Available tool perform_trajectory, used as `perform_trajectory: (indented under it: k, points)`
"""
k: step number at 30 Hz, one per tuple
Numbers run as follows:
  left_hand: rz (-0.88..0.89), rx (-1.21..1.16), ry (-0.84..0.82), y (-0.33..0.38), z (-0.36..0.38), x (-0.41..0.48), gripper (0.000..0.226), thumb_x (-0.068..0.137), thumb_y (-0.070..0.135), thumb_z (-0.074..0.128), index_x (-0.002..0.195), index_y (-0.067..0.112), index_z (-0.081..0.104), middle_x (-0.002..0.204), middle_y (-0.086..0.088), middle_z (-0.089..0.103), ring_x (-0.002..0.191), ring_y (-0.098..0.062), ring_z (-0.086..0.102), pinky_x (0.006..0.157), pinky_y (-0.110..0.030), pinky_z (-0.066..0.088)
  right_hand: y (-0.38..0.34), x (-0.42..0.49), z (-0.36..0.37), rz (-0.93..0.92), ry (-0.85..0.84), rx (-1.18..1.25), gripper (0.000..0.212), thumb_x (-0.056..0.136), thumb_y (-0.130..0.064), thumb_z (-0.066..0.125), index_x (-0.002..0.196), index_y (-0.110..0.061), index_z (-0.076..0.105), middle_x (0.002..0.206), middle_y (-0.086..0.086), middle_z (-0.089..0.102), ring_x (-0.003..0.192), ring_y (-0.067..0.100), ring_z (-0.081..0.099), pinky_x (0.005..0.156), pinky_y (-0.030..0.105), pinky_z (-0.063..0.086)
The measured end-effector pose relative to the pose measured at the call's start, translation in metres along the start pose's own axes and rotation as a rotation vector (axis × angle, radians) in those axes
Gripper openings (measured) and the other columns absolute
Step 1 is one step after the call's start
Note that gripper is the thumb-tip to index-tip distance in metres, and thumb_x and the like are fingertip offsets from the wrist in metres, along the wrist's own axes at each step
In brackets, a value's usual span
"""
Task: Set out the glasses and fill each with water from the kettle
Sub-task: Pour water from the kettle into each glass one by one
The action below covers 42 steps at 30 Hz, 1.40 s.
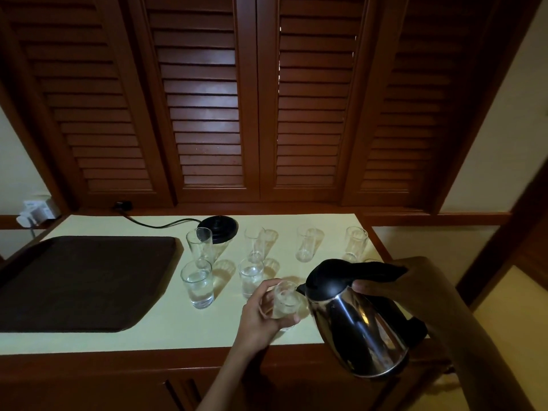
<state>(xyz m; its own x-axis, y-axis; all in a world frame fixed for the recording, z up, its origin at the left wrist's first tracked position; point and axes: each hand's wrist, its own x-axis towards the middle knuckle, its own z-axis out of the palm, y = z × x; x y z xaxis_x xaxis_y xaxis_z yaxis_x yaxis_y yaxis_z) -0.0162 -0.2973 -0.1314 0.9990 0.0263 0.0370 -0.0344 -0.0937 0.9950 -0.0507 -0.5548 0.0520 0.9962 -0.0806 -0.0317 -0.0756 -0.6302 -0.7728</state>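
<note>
Our left hand [261, 314] grips the glass [286, 302] near the counter's [166, 330] front edge while our right hand [394, 287] holds the kettle [358, 324], spout [301, 289] leaning left at its rim.

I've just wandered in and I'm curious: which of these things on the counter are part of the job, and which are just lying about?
In use: kettle in the right hand; small glass held by the left hand; two short glasses with water; four tall glasses behind, seemingly empty.
Lying about: dark tray; black kettle base and cord; wall socket.
</note>
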Motion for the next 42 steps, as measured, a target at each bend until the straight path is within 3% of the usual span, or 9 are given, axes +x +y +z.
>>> perform_trajectory:
  k: [5, 12, 19, 23, 28, 33, 37, 40, 42]
  points:
    - [0.006, -0.003, -0.008, 0.004, 0.006, 0.004, 0.072, 0.059, 0.002, 0.098, 0.12, 0.024, 0.065, 0.113, 0.011, 0.077, 0.111, -0.007, 0.071, 0.093, -0.029, 0.059, 0.004, 0.001, -0.003, 0.027, 0.007, 0.003, 0.04, 0.055, -0.043, 0.093, 0.082, -0.017, 0.08, 0.069, -0.001, 0.079, 0.067, 0.018, 0.077, 0.068, 0.033, 0.062]
    - [-0.006, -0.041, -0.034, 0.001, 0.017, 0.015, 0.072, 0.062, -0.006, 0.095, 0.122, 0.016, 0.063, 0.112, 0.007, 0.079, 0.108, -0.009, 0.073, 0.09, -0.029, 0.06, 0.016, -0.006, -0.004, 0.079, 0.106, 0.092, 0.047, 0.046, -0.045, 0.091, 0.077, -0.012, 0.078, 0.066, 0.002, 0.078, 0.065, 0.02, 0.076, 0.058, 0.027, 0.056]
    - [0.017, -0.06, 0.019, -0.002, 0.038, 0.032, 0.071, 0.061, -0.007, 0.095, 0.116, 0.024, 0.064, 0.11, 0.001, 0.078, 0.103, -0.009, 0.074, 0.079, -0.021, 0.058, 0.032, -0.017, 0.001, 0.135, 0.244, 0.239, 0.029, 0.059, -0.029, 0.094, 0.073, -0.015, 0.072, 0.065, 0.001, 0.075, 0.065, 0.016, 0.071, 0.054, 0.025, 0.047]
    - [0.003, -0.052, 0.056, -0.001, 0.051, 0.047, 0.07, 0.062, -0.002, 0.096, 0.114, 0.031, 0.063, 0.106, 0.012, 0.078, 0.1, 0.003, 0.071, 0.08, -0.016, 0.056, 0.034, -0.02, -0.001, 0.157, 0.273, 0.336, 0.028, 0.065, -0.02, 0.092, 0.067, -0.023, 0.065, 0.063, -0.002, 0.071, 0.062, 0.012, 0.066, 0.053, 0.025, 0.046]
    - [0.006, -0.038, 0.054, 0.011, 0.059, 0.059, 0.069, 0.063, 0.001, 0.096, 0.113, 0.034, 0.061, 0.11, 0.017, 0.07, 0.096, 0.011, 0.068, 0.078, -0.01, 0.055, 0.042, -0.022, -0.006, 0.218, 0.281, 0.349, 0.029, 0.062, -0.024, 0.093, 0.073, -0.028, 0.066, 0.058, -0.005, 0.074, 0.067, 0.015, 0.072, 0.066, 0.039, 0.061]
    - [-0.095, -0.17, 0.035, 0.026, 0.064, 0.039, 0.1, 0.048, 0.012, 0.102, 0.131, 0.027, 0.05, 0.116, 0.019, 0.064, 0.108, -0.001, 0.063, 0.089, -0.027, 0.057, 0.05, -0.029, -0.017, 0.268, 0.332, 0.38, 0.032, 0.06, -0.027, 0.094, 0.074, -0.027, 0.065, 0.076, 0.004, 0.076, 0.075, 0.024, 0.072, 0.073, 0.044, 0.06]
    - [-0.212, -0.177, 0.185, 0.011, 0.079, -0.004, 0.048, 0.073, 0.003, 0.091, 0.104, 0.014, 0.057, 0.088, 0.002, 0.067, 0.078, -0.007, 0.071, 0.069, -0.025, 0.057, 0.064, -0.037, -0.029, 0.343, 0.354, 0.385, 0.027, 0.058, -0.03, 0.095, 0.073, -0.019, 0.075, 0.066, 0.004, 0.077, 0.067, 0.024, 0.073, 0.067, 0.041, 0.059]
    - [-0.216, -0.125, 0.009, -0.001, 0.101, -0.013, 0.021, 0.084, -0.001, 0.081, 0.097, 0.008, 0.067, 0.079, -0.015, 0.063, 0.072, -0.023, 0.069, 0.067, -0.029, 0.062, 0.076, -0.042, -0.038, 0.381, 0.406, 0.369, 0.032, 0.053, -0.036, 0.097, 0.07, -0.016, 0.079, 0.06, 0.001, 0.075, 0.063, 0.025, 0.071, 0.06, 0.036, 0.054]
    - [-0.12, -0.038, -0.044, 0.005, 0.122, -0.003, 0.02, 0.083, 0.009, 0.085, 0.094, 0.02, 0.072, 0.08, -0.006, 0.069, 0.076, -0.015, 0.071, 0.073, -0.023, 0.062, 0.079, -0.047, -0.044, 0.39, 0.428, 0.363, 0.033, 0.053, -0.037, 0.096, 0.071, -0.014, 0.079, 0.058, 0.0, 0.074, 0.06, 0.022, 0.071, 0.055, 0.033, 0.051]
